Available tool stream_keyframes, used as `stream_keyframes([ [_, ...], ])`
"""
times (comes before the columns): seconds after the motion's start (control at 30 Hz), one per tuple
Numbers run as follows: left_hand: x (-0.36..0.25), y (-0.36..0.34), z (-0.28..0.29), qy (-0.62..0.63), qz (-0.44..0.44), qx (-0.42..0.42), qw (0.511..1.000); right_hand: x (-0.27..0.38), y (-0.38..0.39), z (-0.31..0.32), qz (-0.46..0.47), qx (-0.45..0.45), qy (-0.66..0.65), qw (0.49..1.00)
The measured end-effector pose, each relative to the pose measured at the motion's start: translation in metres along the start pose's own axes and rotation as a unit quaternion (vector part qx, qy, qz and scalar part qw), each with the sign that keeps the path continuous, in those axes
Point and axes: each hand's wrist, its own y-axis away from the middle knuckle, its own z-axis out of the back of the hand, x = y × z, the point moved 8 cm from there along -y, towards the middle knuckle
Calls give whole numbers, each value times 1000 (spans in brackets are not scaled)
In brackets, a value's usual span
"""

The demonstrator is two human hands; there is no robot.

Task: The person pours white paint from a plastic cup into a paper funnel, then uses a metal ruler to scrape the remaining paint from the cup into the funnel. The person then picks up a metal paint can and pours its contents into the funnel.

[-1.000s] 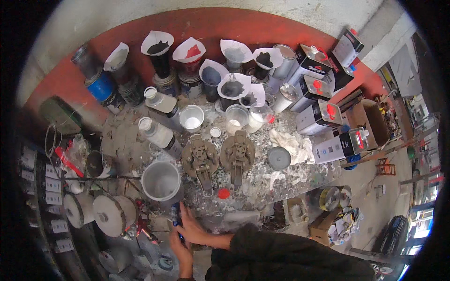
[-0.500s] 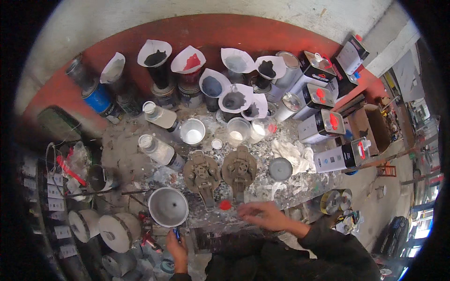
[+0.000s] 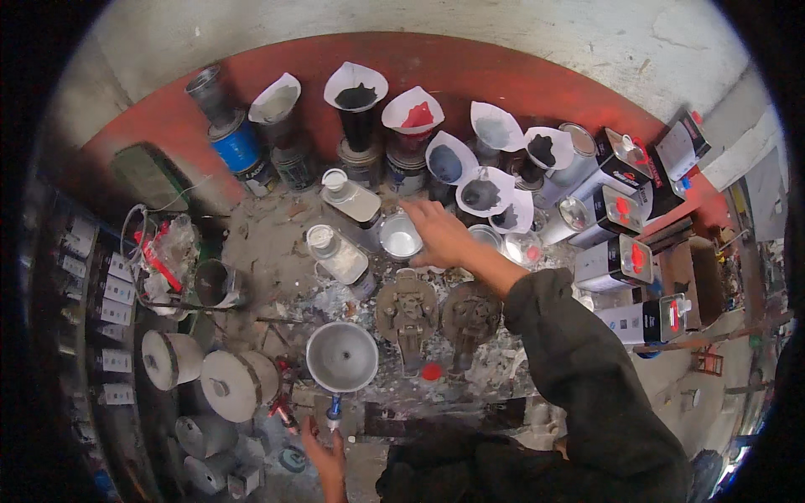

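Note:
My right hand (image 3: 436, 235) reaches over the bench. Its thumb and fingers are spread about the right side of a small silvery cup (image 3: 401, 241); whether they touch the rim I cannot tell. Lower down, my left hand (image 3: 325, 453) has its thumb apart from its fingers. Just above those fingers is the blue-and-silver part (image 3: 334, 408) of what looks like a spray gun, below a round grey metal paint cup (image 3: 342, 356) with a hole in its bottom. Two dull grey-brown metal parts (image 3: 407, 314) lie right of that cup, a red cap (image 3: 431, 371) near them.
Two pale-filled bottles (image 3: 350, 199) stand left of the silvery cup. Along the red wall band (image 3: 470, 63) are several cans topped with paper-lined funnels (image 3: 356, 92). Rectangular metal cans (image 3: 616, 268) line the right. A red spray gun (image 3: 283, 408) and lidded pots (image 3: 239, 386) are at lower left.
My right hand has moved from beside the red cap up to the silvery cup. My left hand has drawn slightly down from the blue part, fingers looser. The whole view has shifted.

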Motion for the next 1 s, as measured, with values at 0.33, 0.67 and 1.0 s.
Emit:
stream_keyframes([
  [0.33, -11, 47, 37, 34, 57, -16, 998, -11, -8, -16, -36, -41, -103, 993],
  [0.67, -133, 23, 29, 46, -137, -23, 989, 44, 79, 127, 60, -173, -84, 979],
  [1.0, -351, 19, -56, 272, -174, 153, 934, 105, 244, 206, 105, -18, -122, 987],
])
